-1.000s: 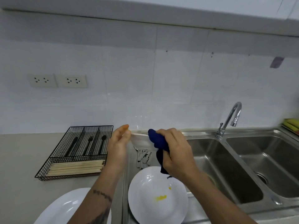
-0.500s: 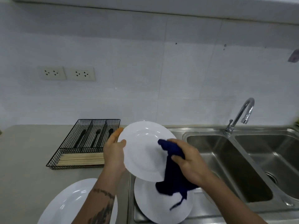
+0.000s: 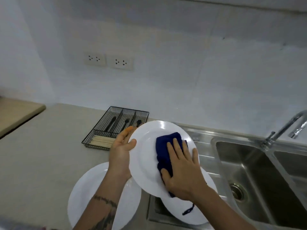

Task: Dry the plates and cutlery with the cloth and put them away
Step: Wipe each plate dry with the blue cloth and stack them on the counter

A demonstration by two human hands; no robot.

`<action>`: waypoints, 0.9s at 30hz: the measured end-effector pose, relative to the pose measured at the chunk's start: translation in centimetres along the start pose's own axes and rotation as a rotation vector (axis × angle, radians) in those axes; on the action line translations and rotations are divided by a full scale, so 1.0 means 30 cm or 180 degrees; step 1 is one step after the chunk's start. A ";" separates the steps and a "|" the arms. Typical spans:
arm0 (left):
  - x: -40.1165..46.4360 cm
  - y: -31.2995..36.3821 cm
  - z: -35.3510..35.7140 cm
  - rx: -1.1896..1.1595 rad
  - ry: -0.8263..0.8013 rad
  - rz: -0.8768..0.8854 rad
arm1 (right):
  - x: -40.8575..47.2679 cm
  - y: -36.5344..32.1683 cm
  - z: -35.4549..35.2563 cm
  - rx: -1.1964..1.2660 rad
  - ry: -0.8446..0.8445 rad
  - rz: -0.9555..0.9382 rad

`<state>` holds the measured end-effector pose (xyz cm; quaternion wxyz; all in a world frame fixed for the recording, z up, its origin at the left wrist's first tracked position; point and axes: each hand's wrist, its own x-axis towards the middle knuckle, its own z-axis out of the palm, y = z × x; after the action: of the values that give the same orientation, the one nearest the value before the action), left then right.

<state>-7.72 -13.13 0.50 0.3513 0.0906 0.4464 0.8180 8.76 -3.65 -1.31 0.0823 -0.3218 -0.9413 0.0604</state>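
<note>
left grip [image 3: 122,147] holds round glossy plate [image 3: 147,156]; right grip [image 3: 181,170] flat, seemingly pressing blue cloth [image 3: 166,146]

Hidden / cut off
Lower plate [image 3: 186,211] mostly under held plate [image 3: 149,156] & right hand [image 3: 181,170]; tap [image 3: 289,127] spout clipped at right edge; cutlery [image 3: 126,122] in wire tray [image 3: 106,123] too small to ID.

Three white plates [image 3: 149,156], one cloth [image 3: 164,146], two sockets [image 3: 108,61].

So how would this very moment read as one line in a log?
step: drying plate | left hand: holds plate by rim | right hand: presses cloth flat on plate | waiting: plate on counter
</note>
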 end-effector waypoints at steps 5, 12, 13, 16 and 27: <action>-0.027 0.032 -0.090 0.0011 0.0227 -0.0016 | 0.084 -0.145 0.046 0.0414 0.0025 -0.0214; -0.053 0.092 -0.246 -0.0092 0.0795 0.0311 | 0.064 -0.310 0.069 0.0850 -0.0448 -0.1545; -0.068 0.092 -0.276 -0.0079 0.0888 0.0336 | 0.049 -0.301 0.080 0.0859 -0.0538 -0.1616; -0.137 0.070 -0.367 0.0231 0.1253 0.0408 | -0.005 -0.259 0.126 0.1090 -0.0791 -0.1635; -0.235 -0.024 -0.551 0.0801 0.2270 0.0305 | -0.003 -0.131 0.110 0.1566 -0.0378 -0.0620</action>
<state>-9.81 -28.52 -8.58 0.1214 -0.1366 0.6329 0.7523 5.85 -6.99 -3.90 0.1080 -0.1959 -0.9280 0.2978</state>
